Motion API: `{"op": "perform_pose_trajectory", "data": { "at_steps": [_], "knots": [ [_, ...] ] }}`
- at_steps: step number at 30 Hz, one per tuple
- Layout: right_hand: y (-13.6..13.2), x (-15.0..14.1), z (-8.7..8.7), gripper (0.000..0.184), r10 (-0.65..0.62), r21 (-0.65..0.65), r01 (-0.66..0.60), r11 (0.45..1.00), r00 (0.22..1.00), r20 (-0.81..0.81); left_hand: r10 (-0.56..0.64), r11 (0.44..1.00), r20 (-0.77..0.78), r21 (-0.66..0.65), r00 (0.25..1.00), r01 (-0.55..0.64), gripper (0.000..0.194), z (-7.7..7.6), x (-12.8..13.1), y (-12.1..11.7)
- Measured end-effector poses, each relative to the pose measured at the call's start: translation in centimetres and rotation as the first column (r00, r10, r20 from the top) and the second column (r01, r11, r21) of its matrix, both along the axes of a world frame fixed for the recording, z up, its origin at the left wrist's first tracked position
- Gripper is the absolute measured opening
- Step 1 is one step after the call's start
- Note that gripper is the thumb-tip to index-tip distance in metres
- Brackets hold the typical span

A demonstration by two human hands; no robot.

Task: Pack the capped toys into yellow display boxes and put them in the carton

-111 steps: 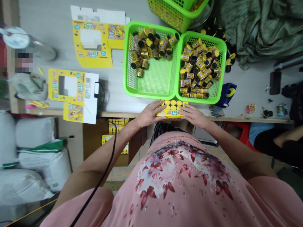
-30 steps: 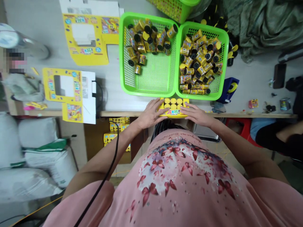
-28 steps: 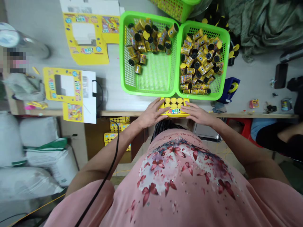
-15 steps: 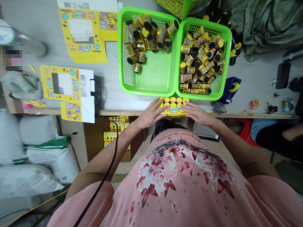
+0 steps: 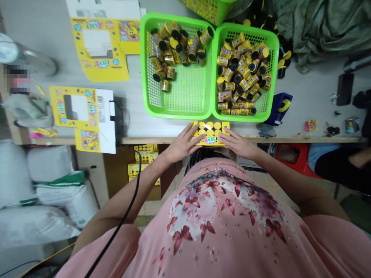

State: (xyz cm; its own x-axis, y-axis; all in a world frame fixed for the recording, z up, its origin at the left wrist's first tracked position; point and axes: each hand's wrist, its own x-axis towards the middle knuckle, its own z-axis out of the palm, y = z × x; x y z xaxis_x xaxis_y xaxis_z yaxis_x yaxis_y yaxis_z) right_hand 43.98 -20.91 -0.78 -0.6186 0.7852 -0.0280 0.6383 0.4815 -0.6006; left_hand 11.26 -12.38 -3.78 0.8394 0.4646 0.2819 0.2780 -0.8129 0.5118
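A long grey worktable is occupied by two bright green plastic mesh baskets, placed within reach and filled with small yellow-and-black cylindrical canisters. At the table's edge, a yellow cardboard box of yellow-topped canisters is flanked by the open left hand and open right hand, fingers spread on its ends, seemingly to steady it.

2 hands — 1 yellow box, 3 green baskets — 2 flat cardboard blanks.
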Motion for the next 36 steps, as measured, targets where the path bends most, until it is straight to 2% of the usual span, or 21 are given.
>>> {"op": "perform_pose_trajectory", "data": {
  "at_steps": [3,7,11,15,21,25,31,36],
  "knots": [
    [-0.8,-0.1,-0.2,0.054,0.009,0.059,-0.013,0.998,0.997,0.077,-0.006,1.000,-0.052,0.019,0.999,0.007,0.070,0.3,-0.3,-0.5],
    [-1.4,-0.4,-0.5,0.066,0.001,0.092,-0.014,0.996,0.990,0.140,0.037,0.998,-0.174,0.050,0.984,-0.028,0.072,0.3,-0.5,-1.1],
    [-1.9,-0.7,-1.4,0.050,-0.060,0.095,0.049,0.994,0.991,0.116,0.079,0.994,-0.158,0.087,0.984,-0.066,0.071,-0.7,-0.3,-1.8],
    [-2.1,-0.9,-2.3,0.045,-0.075,0.095,0.068,0.993,0.994,0.078,0.094,0.992,-0.125,0.098,0.988,-0.082,0.067,-1.3,-0.2,-1.9],
    [-1.5,-1.4,-2.3,0.051,-0.145,0.139,0.140,0.980,0.989,0.024,0.143,0.989,-0.152,0.060,0.978,-0.135,0.060,0.9,0.2,-0.6],
    [-1.6,-2.6,-1.4,0.065,-0.184,0.133,0.172,0.976,0.979,0.083,0.025,0.997,-0.154,0.078,0.988,-0.013,0.048,1.5,0.0,-0.3],
    [-2.3,-4.6,-1.4,0.065,-0.294,0.136,0.277,0.951,0.946,0.134,-0.043,0.975,0.010,0.219,0.999,0.040,0.067,0.4,0.3,-0.8],
    [-2.8,-4.9,-1.7,0.056,-0.332,0.122,0.320,0.940,0.938,0.096,-0.064,0.982,0.071,0.181,0.995,0.051,0.071,0.1,0.4,-1.2]
  ]
}}
